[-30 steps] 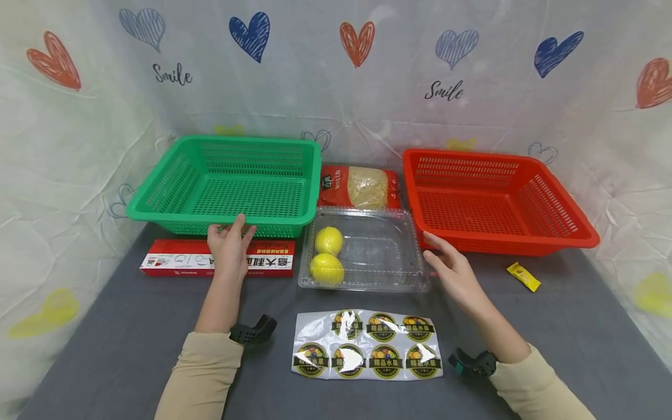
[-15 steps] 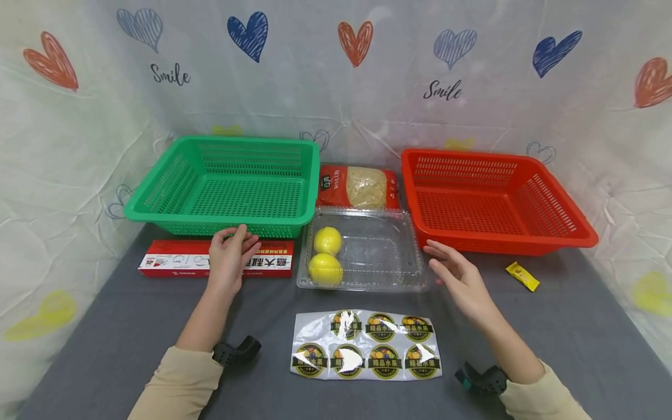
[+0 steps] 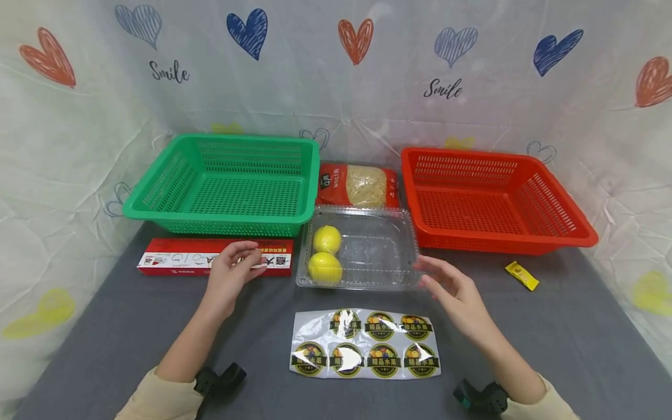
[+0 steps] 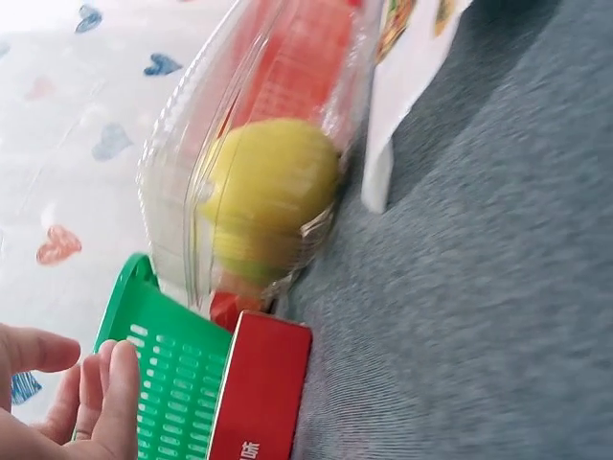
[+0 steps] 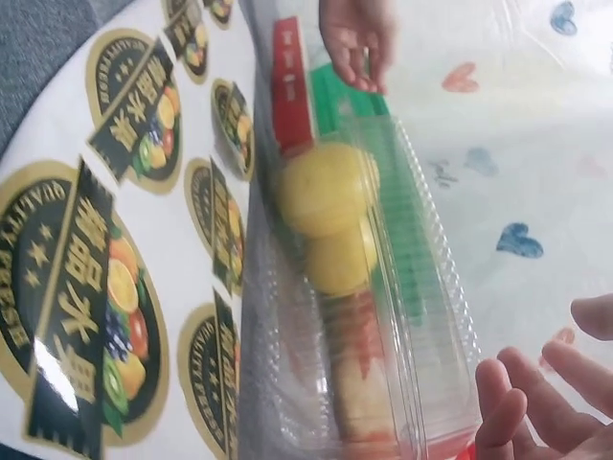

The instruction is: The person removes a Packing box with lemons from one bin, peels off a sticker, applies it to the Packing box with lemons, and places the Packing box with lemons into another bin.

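My left hand (image 3: 231, 280) hovers over the long red-and-white box (image 3: 178, 256), fingers loosely bent and holding nothing. In the left wrist view its fingers (image 4: 120, 393) overlap the wall of the green basket. At the right edge of a clear plastic container (image 3: 378, 251), my right hand (image 3: 457, 300) has its fingers spread, with nothing in its grasp. Two round yellow fruits, lemon-like (image 3: 325, 268), sit in the container's left side. A sheet of round fruit stickers (image 3: 364, 344) lies in front of the container, between the forearms.
A green basket (image 3: 236, 224) stands at the back left, behind the box. On the back right is a red basket (image 3: 504, 242). Between them lies a red bag of pale food (image 3: 362, 185). A small yellow packet (image 3: 522, 276) rests on the grey table (image 3: 278, 396).
My left hand has come away from the green basket's front rim, toward me. My right hand has drawn back from the red basket's corner to the container's edge. The objects have stayed put.
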`<state>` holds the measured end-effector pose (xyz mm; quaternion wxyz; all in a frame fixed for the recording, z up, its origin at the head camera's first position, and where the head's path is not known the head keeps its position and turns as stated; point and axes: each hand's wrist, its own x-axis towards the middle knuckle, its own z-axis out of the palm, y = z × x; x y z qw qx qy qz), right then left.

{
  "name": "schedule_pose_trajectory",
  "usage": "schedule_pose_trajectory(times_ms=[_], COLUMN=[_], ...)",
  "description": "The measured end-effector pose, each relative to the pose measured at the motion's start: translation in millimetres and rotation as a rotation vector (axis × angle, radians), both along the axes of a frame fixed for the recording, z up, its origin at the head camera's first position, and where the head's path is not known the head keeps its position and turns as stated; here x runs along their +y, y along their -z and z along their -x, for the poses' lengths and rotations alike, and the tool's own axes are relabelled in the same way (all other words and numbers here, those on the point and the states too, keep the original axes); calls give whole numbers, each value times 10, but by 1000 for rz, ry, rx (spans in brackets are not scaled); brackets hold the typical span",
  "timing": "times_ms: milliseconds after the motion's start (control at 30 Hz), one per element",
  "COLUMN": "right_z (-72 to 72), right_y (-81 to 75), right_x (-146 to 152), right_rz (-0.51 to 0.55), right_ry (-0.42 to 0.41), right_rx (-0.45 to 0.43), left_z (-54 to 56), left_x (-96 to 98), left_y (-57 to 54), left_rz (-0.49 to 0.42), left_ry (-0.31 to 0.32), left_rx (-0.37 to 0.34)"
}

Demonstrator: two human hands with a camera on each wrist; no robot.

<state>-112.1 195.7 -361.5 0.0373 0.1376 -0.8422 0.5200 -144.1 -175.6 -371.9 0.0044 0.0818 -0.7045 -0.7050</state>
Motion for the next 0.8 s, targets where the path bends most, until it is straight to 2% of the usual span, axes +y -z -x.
schedule_pose_trajectory(times_ms=[167,300,500,667,800], right_z=[-65,-111,-143,-148,-131], right_y=[27,61,116,176,241], right_x=[-66,-108,-176,-232,-276], right_rz=[33,52,85,70,36], right_ry=[-44,-77,-165,-205,-210], right_rx=[-26,-55,-102,-124,-163], left_z=[-122,-222,-346,-439,-493], left_x=[42,81,150,253,331], left_y=[15,43,75,103,161], left_rz=[105,158,328,462,546], left_ry=[69,124,193,221,282], left_rx=[0,39,91,110,160])
